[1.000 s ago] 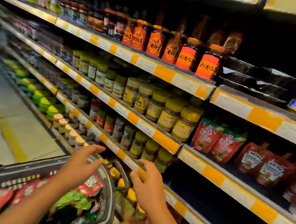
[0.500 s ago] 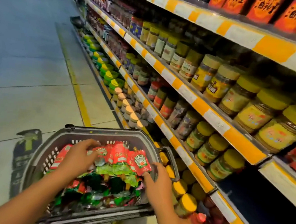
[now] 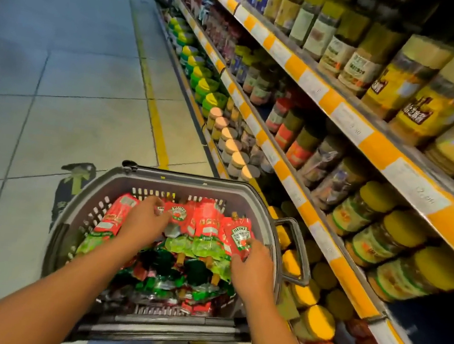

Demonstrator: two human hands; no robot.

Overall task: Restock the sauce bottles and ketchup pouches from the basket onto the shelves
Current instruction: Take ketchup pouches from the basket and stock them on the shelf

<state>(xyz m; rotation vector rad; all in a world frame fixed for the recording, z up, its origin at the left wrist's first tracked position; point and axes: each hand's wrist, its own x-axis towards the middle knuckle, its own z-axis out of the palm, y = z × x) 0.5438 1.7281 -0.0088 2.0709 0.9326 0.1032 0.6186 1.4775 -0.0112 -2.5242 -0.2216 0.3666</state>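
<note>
Both hands now down in basket (image 3: 140, 182) vs up at shelf edge 1 s ago. Right hand (image 3: 252, 269) fingers curl on Heinz ketchup pouch (image 3: 239, 239); left hand (image 3: 145, 219) fingertips, loosely bent, touch next pouch (image 3: 178, 214). Pickup starting, I'd judge; shelves (image 3: 308, 82) beyond, right of fingers.

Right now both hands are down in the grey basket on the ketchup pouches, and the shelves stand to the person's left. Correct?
Not quite. In the head view the shelves stand to the person's right; both the left hand and right hand are in the grey basket on the ketchup pouches.
</note>
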